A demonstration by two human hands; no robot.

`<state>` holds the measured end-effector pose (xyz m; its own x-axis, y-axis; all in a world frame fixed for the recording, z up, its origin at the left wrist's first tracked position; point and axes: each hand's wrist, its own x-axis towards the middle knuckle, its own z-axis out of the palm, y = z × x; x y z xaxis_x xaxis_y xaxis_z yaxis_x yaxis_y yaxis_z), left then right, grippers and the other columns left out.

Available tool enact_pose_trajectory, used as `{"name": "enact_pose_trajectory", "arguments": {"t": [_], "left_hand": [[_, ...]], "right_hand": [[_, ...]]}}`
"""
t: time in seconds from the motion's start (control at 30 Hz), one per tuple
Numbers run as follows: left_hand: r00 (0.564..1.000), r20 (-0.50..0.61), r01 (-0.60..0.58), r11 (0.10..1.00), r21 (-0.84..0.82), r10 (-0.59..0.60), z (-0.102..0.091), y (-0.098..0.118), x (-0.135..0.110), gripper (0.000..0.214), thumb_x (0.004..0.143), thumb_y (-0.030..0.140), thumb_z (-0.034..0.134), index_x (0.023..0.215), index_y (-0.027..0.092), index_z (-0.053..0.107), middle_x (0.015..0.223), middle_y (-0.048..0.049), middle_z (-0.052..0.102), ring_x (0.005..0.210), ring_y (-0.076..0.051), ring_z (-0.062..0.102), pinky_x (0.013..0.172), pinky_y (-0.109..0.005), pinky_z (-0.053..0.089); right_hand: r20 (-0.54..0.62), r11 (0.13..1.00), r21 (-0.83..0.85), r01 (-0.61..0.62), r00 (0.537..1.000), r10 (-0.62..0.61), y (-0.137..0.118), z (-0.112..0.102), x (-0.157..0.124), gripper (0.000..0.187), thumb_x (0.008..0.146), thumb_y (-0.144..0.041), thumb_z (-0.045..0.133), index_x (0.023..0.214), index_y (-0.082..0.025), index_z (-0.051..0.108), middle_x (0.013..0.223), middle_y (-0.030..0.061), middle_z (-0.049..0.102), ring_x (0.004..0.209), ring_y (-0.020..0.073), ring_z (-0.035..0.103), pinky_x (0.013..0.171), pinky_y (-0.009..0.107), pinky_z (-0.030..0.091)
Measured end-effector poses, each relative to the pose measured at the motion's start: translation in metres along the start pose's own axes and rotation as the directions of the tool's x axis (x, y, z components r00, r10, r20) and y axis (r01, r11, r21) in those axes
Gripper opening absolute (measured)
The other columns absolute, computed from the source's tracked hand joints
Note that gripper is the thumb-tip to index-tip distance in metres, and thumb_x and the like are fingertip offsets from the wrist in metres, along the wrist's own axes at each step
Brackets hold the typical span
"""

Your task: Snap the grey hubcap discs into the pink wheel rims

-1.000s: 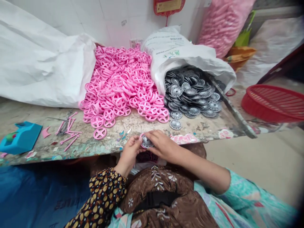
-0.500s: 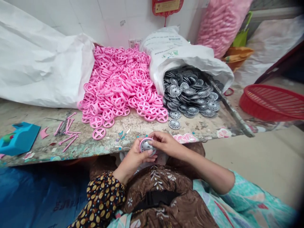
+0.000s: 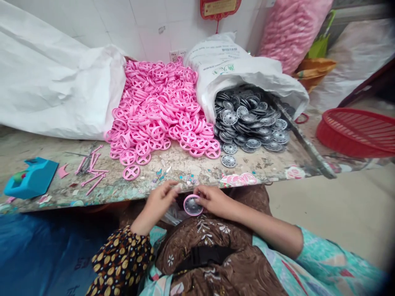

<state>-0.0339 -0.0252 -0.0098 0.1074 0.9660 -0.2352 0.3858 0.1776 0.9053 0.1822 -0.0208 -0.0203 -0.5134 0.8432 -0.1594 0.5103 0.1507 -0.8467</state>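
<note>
My right hand [image 3: 211,198] grips a toy wheel [image 3: 193,205] by its right edge, low in front of the table's front edge. The wheel has a grey hubcap face with a pink rim around it. Just to the left, my left hand [image 3: 160,202] is apart from the wheel, its fingers loosely bent and spread with nothing in them. Beyond my hands lies a big heap of pink spoked wheel rings [image 3: 157,111]. Grey hubcap discs [image 3: 253,119] spill from a white sack [image 3: 222,57] to the right of that heap.
A blue tape dispenser [image 3: 32,176] and pink and grey sticks [image 3: 91,168] lie at the left of the worn table [image 3: 173,162]. At the right are a metal bar [image 3: 305,142] and a red basket [image 3: 354,133]. A large white sack [image 3: 58,86] fills the back left.
My left hand has let go of the wheel and moved left, its fingers opening. My right hand keeps the wheel and has come slightly lower.
</note>
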Motion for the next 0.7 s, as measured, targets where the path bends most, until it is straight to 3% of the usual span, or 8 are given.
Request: {"name": "enact_pose_trajectory", "arguments": {"t": [0.07, 0.13, 0.2, 0.27, 0.37, 0.43, 0.6, 0.7], "left_hand": [[0.950, -0.288, -0.035, 0.959, 0.282, 0.119, -0.028, -0.011, 0.010, 0.035, 0.082, 0.044, 0.051, 0.103, 0.019, 0.062, 0.079, -0.0043, 0.062, 0.075, -0.019, 0.058, 0.070, -0.031, 0.045], [0.846, -0.471, 0.061, 0.831, 0.552, 0.251, -0.057, -0.024, 0.020, 0.036, 0.083, 0.039, 0.048, 0.110, 0.017, 0.060, 0.090, -0.0093, 0.060, 0.082, -0.023, 0.057, 0.075, -0.036, 0.044], [0.763, -0.553, 0.207, 0.684, 0.699, 0.334, -0.079, -0.037, 0.028, 0.039, 0.082, 0.036, 0.050, 0.111, 0.013, 0.060, 0.094, -0.0148, 0.056, 0.091, -0.029, 0.053, 0.077, -0.041, 0.042], [0.743, -0.579, 0.287, 0.622, 0.729, 0.335, -0.092, -0.047, 0.033, 0.033, 0.082, 0.038, 0.049, 0.099, 0.013, 0.063, 0.091, -0.0152, 0.055, 0.090, -0.031, 0.052, 0.075, -0.041, 0.042], [0.754, -0.544, 0.241, 0.614, 0.751, 0.369, -0.090, -0.053, 0.034, 0.026, 0.084, 0.035, 0.046, 0.086, 0.016, 0.063, 0.084, -0.0117, 0.054, 0.085, -0.028, 0.051, 0.074, -0.039, 0.042], [0.758, -0.480, 0.122, 0.627, 0.770, 0.442, -0.075, -0.048, 0.028, 0.021, 0.084, 0.031, 0.045, 0.084, 0.017, 0.061, 0.083, -0.0096, 0.054, 0.085, -0.026, 0.051, 0.075, -0.038, 0.042], [0.857, -0.135, -0.287, 0.678, 0.677, 0.498, -0.025, -0.024, 0.013, 0.016, 0.083, 0.032, 0.051, 0.081, 0.020, 0.061, 0.086, -0.0053, 0.053, 0.086, -0.021, 0.052, 0.077, -0.033, 0.043], [0.905, -0.167, -0.247, 0.804, 0.540, 0.391, -0.007, -0.013, 0.015, 0.030, 0.079, 0.038, 0.059, 0.102, 0.019, 0.060, 0.097, -0.0049, 0.048, 0.078, -0.016, 0.053, 0.073, -0.031, 0.045]], "right_hand": [[-0.015, 0.980, -0.173, 0.093, 0.995, -0.097, 0.003, 0.001, -0.011, 0.023, 0.080, -0.017, 0.056, 0.102, -0.017, 0.063, 0.097, 0.0085, 0.069, 0.088, 0.0207, 0.063, 0.079, 0.034, 0.048], [0.000, 0.961, -0.227, 0.157, 0.987, -0.162, 0.005, -0.003, -0.020, 0.031, 0.083, -0.019, 0.055, 0.113, -0.018, 0.061, 0.111, 0.0106, 0.066, 0.100, 0.0214, 0.061, 0.087, 0.035, 0.046], [-0.008, 0.958, -0.234, 0.168, 0.985, -0.174, 0.006, -0.014, -0.026, 0.028, 0.087, -0.023, 0.050, 0.113, -0.020, 0.062, 0.108, 0.0092, 0.068, 0.097, 0.0202, 0.063, 0.085, 0.035, 0.047], [-0.098, 0.958, -0.258, 0.122, 0.984, -0.152, 0.009, -0.033, -0.027, 0.026, 0.090, -0.027, 0.046, 0.106, -0.020, 0.065, 0.101, 0.0071, 0.070, 0.091, 0.0194, 0.064, 0.082, 0.034, 0.048], [-0.345, 0.922, -0.384, -0.045, 0.934, -0.098, 0.018, -0.065, -0.024, 0.027, 0.091, -0.029, 0.043, 0.102, -0.019, 0.066, 0.097, 0.0077, 0.069, 0.090, 0.0205, 0.063, 0.080, 0.033, 0.048], [-0.462, 0.826, -0.532, -0.187, 0.882, -0.098, 0.025, -0.081, -0.019, 0.030, 0.091, -0.031, 0.043, 0.106, -0.017, 0.064, 0.099, 0.0109, 0.067, 0.093, 0.0234, 0.060, 0.081, 0.035, 0.046], [-0.482, 0.549, -0.754, -0.360, 0.871, -0.090, 0.042, -0.095, -0.003, 0.043, 0.090, -0.041, 0.043, 0.121, -0.013, 0.055, 0.109, 0.0162, 0.062, 0.097, 0.0289, 0.055, 0.082, 0.038, 0.043], [-0.439, 0.501, -0.793, -0.346, 0.895, -0.077, 0.044, -0.093, 0.003, 0.040, 0.091, -0.040, 0.040, 0.114, -0.013, 0.059, 0.104, 0.0163, 0.063, 0.095, 0.0281, 0.056, 0.081, 0.037, 0.042]]}}
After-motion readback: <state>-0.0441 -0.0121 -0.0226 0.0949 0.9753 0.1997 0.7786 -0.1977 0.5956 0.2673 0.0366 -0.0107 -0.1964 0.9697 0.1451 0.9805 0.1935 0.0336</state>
